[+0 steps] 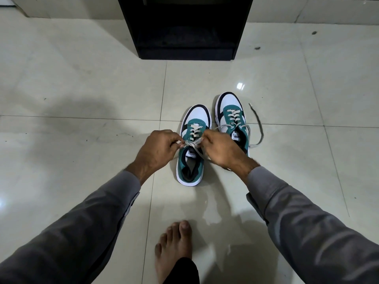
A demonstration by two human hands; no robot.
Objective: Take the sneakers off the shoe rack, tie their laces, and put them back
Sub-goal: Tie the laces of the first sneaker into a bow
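Observation:
Two teal, white and black sneakers stand side by side on the tiled floor, toes pointing away from me. Over the tongue of the left sneaker [191, 160], my left hand [159, 149] pinches one end of its grey lace [193, 143] and my right hand [220, 149] pinches the other end. The right sneaker [230, 111] sits a little farther away; its lace [259, 128] is untied and trails loose across the floor to the right. The black shoe rack [185, 27] stands open at the top centre, its lower shelf dark.
My bare foot [174, 244] rests on the floor at the bottom centre, just behind the sneakers. A pale wall skirting runs along the top on both sides of the rack. Glossy cream tiles [82, 99] stretch left and right.

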